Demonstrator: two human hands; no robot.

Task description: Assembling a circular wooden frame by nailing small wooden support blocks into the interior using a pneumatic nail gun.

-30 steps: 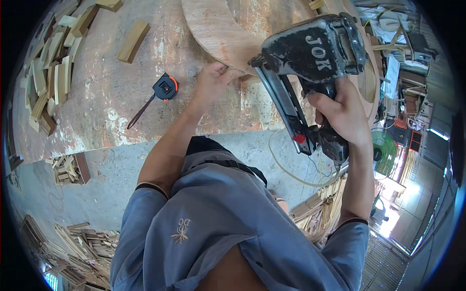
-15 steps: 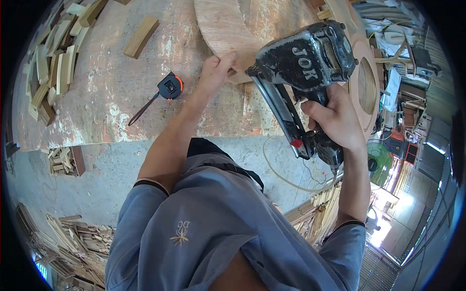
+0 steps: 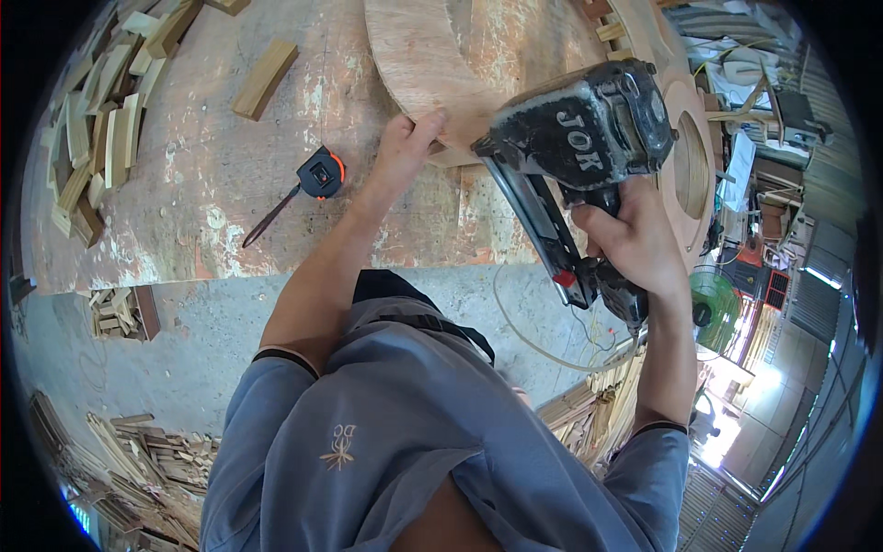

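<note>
My right hand [image 3: 633, 234] is wrapped round the handle of a black nail gun [image 3: 579, 124]. The gun's nose is at the near end of a curved plywood piece [image 3: 428, 69]; whether it touches the wood I cannot tell. With thumb on top, my left hand [image 3: 407, 147] grips the left edge of that same piece, and its other fingers are partly hidden beneath. The plywood lies over the worn wooden workbench [image 3: 368, 235]. To the left of my left hand rests a black and orange tape measure [image 3: 322, 173] with a dark wrist strap.
Several short wood blocks [image 3: 115, 138] are heaped at the bench's left, with a single block [image 3: 265, 79] apart from them. A round-holed wooden panel [image 3: 690, 166] stands at the right. An air hose [image 3: 524, 331] hangs beside the bench; a green fan [image 3: 716, 308] is beyond.
The nail gun and both hands sit slightly lower in the picture, as does the bench, so the view has shifted a little. Both grips are the same.
</note>
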